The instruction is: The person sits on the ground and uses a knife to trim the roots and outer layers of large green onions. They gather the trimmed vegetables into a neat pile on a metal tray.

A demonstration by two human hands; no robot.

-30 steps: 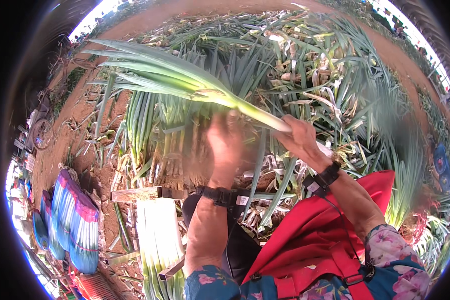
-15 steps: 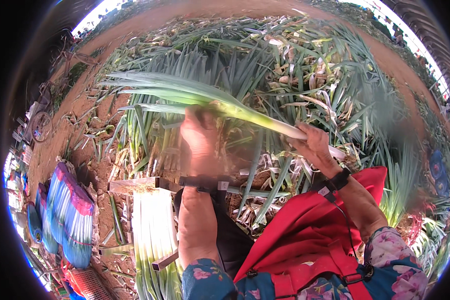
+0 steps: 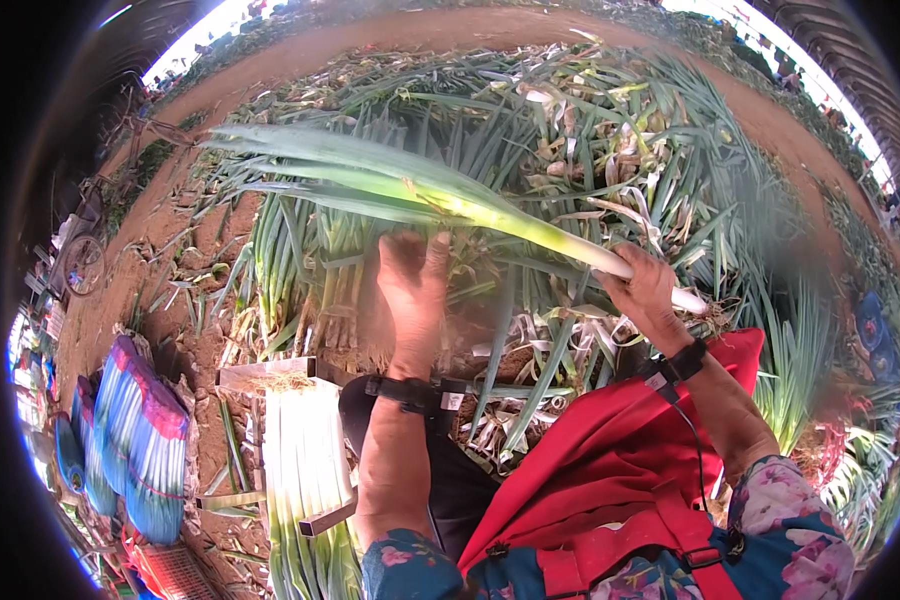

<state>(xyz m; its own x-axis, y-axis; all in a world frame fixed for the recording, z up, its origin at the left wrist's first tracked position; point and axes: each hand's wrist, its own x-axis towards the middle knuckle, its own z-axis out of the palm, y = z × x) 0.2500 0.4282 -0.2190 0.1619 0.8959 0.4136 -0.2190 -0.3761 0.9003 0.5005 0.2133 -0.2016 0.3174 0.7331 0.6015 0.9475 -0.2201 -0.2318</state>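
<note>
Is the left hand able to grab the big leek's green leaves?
Probably yes: the left hand is close to the green leaves, and nothing seems to block it. The right hand holds the leek by its white stalk.

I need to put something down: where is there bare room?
Mostly bare soil shows at left between the spoked wheel and leek pile; the dirt path past it looks open. Crowded: around the left hand, the right hand and its leek, amid loose leaves.

R grip (image 3: 642, 285) holds leek (image 3: 530, 228) by shank — L grip (image 3: 410, 285) nr its leaves, red apron (image 3: 580, 450) below.
</note>
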